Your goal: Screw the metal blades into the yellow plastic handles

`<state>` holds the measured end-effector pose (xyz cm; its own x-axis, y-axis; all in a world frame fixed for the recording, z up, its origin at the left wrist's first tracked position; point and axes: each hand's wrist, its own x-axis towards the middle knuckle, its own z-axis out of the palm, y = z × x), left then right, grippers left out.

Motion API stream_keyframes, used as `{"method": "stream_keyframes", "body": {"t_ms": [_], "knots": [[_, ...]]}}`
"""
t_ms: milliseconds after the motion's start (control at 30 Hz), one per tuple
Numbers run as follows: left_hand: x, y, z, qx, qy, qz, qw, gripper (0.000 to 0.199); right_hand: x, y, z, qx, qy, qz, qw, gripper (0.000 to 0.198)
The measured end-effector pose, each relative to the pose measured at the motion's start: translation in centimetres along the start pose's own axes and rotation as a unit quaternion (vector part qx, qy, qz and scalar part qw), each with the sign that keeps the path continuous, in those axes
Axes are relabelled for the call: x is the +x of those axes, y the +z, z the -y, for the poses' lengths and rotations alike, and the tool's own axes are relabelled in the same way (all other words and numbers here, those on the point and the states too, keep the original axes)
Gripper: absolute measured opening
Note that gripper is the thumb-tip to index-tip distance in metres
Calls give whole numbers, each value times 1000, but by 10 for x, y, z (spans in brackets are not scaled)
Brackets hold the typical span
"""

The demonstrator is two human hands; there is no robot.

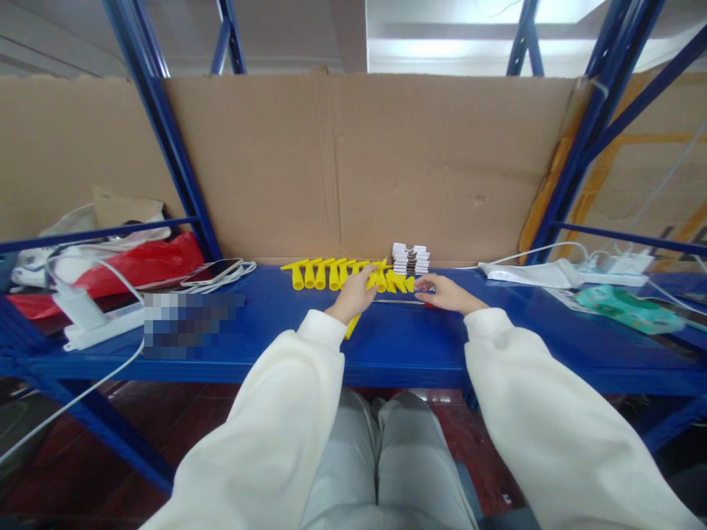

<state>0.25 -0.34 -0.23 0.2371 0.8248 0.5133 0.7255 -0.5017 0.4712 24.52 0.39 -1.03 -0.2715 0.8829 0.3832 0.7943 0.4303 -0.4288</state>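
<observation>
On the blue shelf top, several yellow cone-like plastic parts [310, 275] stand in a row, each with a long flat arm. My left hand [355, 294] is at the row's right end, fingers closed around a yellow part [352, 326] whose lower end sticks out under the palm. Small yellow pieces [398, 283] lie between my hands. My right hand [443, 292] is beside them, its fingertips pinched around something small and dark, too small to name. Behind it sits a stack of white pieces with dark middles [410, 259]. A thin rod [398, 301] lies in front of the pieces.
A cardboard panel [387, 162] closes off the back. On the left are a power strip [104, 327], a phone [213, 271] with a cable and a red bag [143, 265]. A white packet [530, 273] and a green packet [630, 308] are on the right.
</observation>
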Motion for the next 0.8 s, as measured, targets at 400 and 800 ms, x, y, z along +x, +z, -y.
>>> {"method": "stream_keyframes", "body": {"t_ms": [400, 800], "knots": [[-2, 9, -9, -49, 66, 78, 994, 49, 7, 19, 29, 126, -89, -104, 983, 20], [3, 14, 0, -40, 98, 71, 992, 50, 14, 26, 26, 206, -125, -107, 965, 29]]}}
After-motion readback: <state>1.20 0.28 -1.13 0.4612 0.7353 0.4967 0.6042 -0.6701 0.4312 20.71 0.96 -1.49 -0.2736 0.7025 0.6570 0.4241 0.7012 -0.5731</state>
